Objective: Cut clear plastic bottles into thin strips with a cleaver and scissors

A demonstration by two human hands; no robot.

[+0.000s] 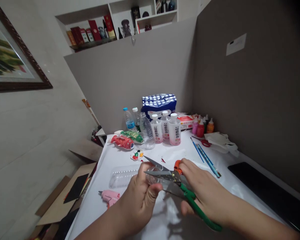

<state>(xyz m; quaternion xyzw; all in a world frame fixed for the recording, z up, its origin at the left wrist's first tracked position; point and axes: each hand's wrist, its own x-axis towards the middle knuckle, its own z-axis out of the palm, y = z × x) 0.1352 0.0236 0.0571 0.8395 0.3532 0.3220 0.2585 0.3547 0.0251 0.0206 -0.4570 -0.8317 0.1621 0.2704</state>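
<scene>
My left hand (142, 196) is closed around a clear plastic piece (153, 179), round like the end of a cut bottle; the fingers hide part of it. My right hand (202, 190) grips large scissors (173, 176) with one orange and one green handle. Their blades are spread and point left, crossing at the clear piece; I cannot tell whether they bite into it. Beyond my left hand, a clear ribbed plastic tray (122, 176) lies on the white table (90, 213). A pink glue gun (110, 197) rests left of that hand.
Several bottles (174, 130) stand at the back by a blue dotted pack (158, 103). Red and green fish-like objects (123, 141) lie at the left. A paint-spotted palette (137, 155) sits mid-table. Paintbrushes (207, 160), red scissors (203, 142) and paint bottles (201, 128) are at the right.
</scene>
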